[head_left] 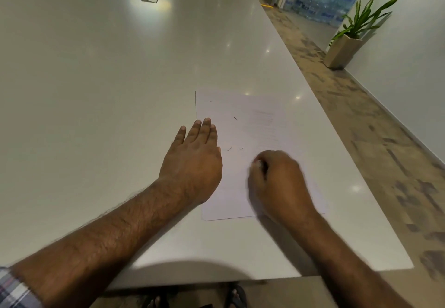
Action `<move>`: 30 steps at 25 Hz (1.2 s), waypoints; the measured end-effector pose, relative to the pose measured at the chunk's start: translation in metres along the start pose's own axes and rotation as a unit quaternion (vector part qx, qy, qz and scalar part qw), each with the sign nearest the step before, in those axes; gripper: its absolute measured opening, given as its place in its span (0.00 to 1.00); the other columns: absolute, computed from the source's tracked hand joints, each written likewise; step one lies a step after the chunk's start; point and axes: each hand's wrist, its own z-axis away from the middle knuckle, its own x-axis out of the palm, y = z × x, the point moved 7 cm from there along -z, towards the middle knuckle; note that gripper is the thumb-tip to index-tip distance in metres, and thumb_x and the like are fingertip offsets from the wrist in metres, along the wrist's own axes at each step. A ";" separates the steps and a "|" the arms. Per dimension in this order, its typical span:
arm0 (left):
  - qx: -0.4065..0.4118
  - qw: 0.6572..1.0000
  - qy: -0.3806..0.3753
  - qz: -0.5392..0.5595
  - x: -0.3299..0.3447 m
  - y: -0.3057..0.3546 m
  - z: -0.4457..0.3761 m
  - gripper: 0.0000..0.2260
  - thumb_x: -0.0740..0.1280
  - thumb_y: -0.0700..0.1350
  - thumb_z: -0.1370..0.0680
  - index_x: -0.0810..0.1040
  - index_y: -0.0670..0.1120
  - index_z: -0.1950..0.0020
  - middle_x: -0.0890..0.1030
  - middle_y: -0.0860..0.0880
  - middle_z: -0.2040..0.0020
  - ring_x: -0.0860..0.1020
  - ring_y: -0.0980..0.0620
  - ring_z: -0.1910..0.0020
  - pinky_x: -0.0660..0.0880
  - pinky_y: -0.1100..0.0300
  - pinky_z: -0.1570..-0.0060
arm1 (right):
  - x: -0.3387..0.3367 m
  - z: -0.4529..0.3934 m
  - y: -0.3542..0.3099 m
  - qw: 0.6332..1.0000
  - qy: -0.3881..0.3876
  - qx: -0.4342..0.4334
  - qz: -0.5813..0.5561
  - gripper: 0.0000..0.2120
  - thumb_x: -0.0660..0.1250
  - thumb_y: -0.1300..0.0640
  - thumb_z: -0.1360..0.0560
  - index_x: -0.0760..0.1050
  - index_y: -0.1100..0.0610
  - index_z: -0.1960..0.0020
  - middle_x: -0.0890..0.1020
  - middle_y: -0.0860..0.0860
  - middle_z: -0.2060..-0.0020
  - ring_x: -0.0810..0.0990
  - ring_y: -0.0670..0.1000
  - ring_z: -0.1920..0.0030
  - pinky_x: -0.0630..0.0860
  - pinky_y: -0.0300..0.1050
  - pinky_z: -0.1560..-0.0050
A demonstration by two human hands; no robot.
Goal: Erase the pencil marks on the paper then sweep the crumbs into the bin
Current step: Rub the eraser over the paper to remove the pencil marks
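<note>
Fingers (204,127) of my left hand (192,160) lie spread flat on the paper's (252,127) left edge, pinning it to the table (120,78). My right hand (277,177) is curled closed, probably around an eraser, rubbing near faint pencil marks (234,148).

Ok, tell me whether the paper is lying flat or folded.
Flat and spread out. The paper lies unfolded on the white table, its left edge pinned under the open left hand; no crease or lifted corner shows.
</note>
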 end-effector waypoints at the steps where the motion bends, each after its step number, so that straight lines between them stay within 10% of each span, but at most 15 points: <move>1: 0.005 1.000 -0.001 -0.007 -0.001 0.001 0.000 0.26 0.42 0.48 0.18 0.45 0.41 0.21 0.44 0.44 0.20 0.44 0.47 0.21 0.46 0.47 0.23 | 0.011 0.013 -0.020 0.999 -0.032 -0.033 -0.015 0.12 0.60 0.59 0.24 0.71 0.55 0.66 0.76 0.49 0.68 0.74 0.49 0.65 0.70 0.47 0.62; 30: 0.001 1.000 0.007 -0.001 0.002 0.002 -0.002 0.26 0.43 0.47 0.18 0.46 0.40 0.21 0.46 0.43 0.20 0.46 0.46 0.21 0.46 0.49 0.23 | 0.001 0.031 0.000 0.999 -0.020 0.008 -0.026 0.10 0.63 0.59 0.26 0.76 0.58 0.65 0.79 0.51 0.67 0.76 0.50 0.64 0.73 0.48 0.60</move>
